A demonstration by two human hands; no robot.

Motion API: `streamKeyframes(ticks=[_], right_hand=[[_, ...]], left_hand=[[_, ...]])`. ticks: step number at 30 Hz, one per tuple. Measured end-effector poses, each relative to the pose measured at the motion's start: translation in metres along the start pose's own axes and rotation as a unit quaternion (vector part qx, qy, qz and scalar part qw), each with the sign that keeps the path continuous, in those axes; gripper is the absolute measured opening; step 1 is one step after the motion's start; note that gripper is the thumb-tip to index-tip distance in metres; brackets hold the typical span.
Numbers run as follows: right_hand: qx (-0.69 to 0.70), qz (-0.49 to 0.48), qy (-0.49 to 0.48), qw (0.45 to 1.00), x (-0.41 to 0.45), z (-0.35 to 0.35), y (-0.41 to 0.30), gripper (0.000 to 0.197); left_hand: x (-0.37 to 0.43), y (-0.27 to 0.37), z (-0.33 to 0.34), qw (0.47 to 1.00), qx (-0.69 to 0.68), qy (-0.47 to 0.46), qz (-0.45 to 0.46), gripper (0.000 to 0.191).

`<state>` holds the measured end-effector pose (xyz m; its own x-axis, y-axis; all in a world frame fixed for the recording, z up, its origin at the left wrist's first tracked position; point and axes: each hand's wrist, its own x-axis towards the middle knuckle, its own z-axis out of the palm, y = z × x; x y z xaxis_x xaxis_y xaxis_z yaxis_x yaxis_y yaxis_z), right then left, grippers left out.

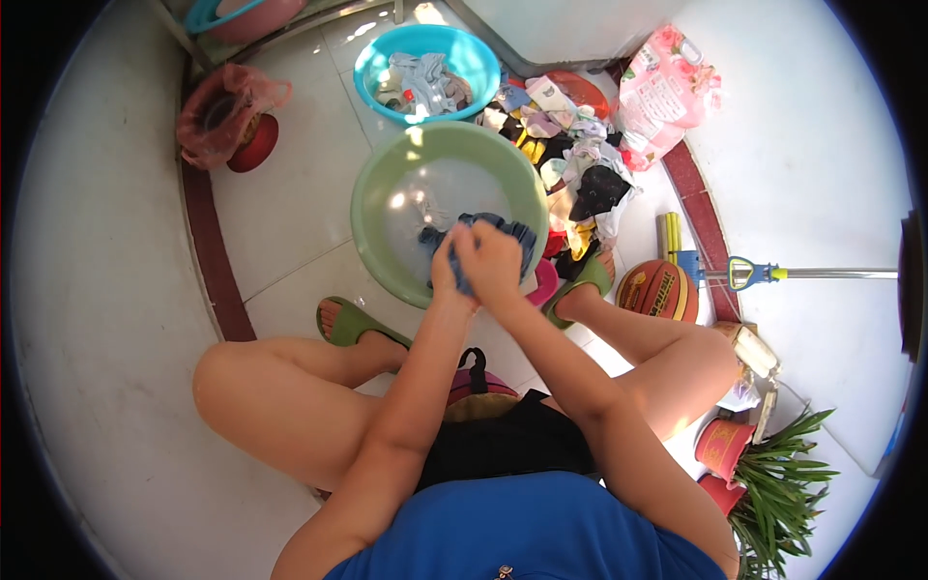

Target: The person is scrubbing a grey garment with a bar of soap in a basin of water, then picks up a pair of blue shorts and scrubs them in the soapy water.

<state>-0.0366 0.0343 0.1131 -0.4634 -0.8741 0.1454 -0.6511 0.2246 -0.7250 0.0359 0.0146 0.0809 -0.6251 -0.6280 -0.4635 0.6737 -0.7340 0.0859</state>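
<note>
A wet dark blue cloth (516, 233) is bunched between my two hands over the near right part of a green plastic basin (370, 250). My left hand (448, 267) closes on it from the left, and my right hand (494, 262) grips it from the right, its fingers curled over. Cloudy water (464, 181) fills the bottom of the basin, with a pale cloth (429, 210) in it. Part of the blue cloth hangs towards the water. The hands hide the cloth's middle.
Beyond stands a turquoise basin (364, 93) with wet clothes. A clothes pile (573, 156), pink detergent bag (660, 101), basketball (657, 290) and mop (826, 273) lie to the right. A pink basin (544, 283) touches the green one. A red plastic bag (217, 116) is at the left.
</note>
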Motion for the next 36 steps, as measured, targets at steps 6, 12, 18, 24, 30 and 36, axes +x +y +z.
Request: streamKeyframes(ticks=[6,12,18,24,30,36], right_hand=[[-0.114,0.048,0.052,0.991,0.038,0.007,0.051,0.024],[0.034,0.012,0.025,0.999,-0.008,0.006,-0.001,0.023],[-0.087,0.065,0.112,0.988,0.042,-0.002,0.086,0.036],[0.151,0.057,-0.070,0.984,0.057,-0.051,0.077,0.037],[0.205,0.059,-0.262,0.941,0.037,-0.073,0.077,0.036],[-0.058,-0.058,-0.257,0.963,0.038,-0.074,0.049,0.034]], left_hand=[[0.011,-0.034,0.013,0.998,-0.002,0.068,-0.008,0.030],[0.019,0.003,-0.032,0.987,-0.042,-0.145,-0.058,0.030],[0.021,-0.044,0.000,0.995,0.070,0.070,-0.022,0.028],[0.021,0.008,0.010,0.974,0.157,0.117,0.115,0.018],[0.012,0.029,0.006,0.935,0.231,0.095,0.252,0.026],[0.014,0.025,0.010,0.849,0.403,0.004,0.341,0.017]])
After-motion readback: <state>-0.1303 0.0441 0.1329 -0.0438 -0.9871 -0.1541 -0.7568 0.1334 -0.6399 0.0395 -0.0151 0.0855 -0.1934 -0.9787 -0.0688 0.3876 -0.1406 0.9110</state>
